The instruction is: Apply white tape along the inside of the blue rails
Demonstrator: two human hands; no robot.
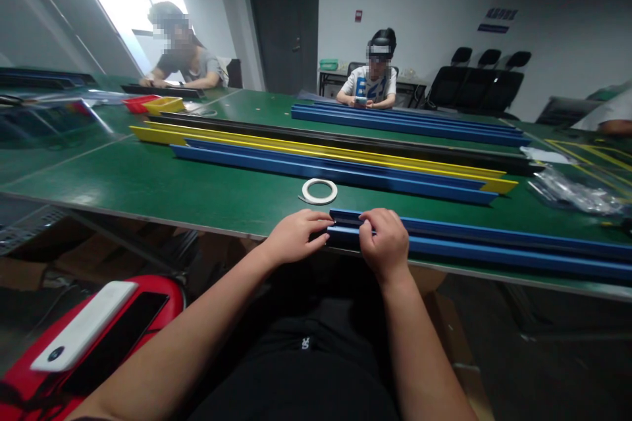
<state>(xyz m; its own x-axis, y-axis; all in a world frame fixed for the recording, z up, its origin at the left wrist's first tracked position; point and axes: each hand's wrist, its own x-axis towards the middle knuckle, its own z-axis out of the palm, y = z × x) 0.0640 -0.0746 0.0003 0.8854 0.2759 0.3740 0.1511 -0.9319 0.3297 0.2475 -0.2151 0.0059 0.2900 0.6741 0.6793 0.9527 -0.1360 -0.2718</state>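
Note:
In front of me a long blue channel rail [494, 247] lies along the near table edge, its left end between my hands. My left hand [299, 235] holds that end, with the fingertips at the far wall and the thumb at the near wall. A little to the right, my right hand [388, 240] is closed over the channel, thumb and forefinger bent together; whatever they pinch inside is hidden. A white ring-shaped roll of narrow tape [305, 192] lies flat just beyond my left hand, its loose end pointing left.
Across the green table [237, 200] lie another blue rail [336, 174], a yellow rail [148, 136], a black rail [222, 123] and farther blue rails [409, 123]. Clear plastic bags [577, 191] lie right. Red [141, 104] and yellow trays [164, 105] stand left. Several other people sit around the table.

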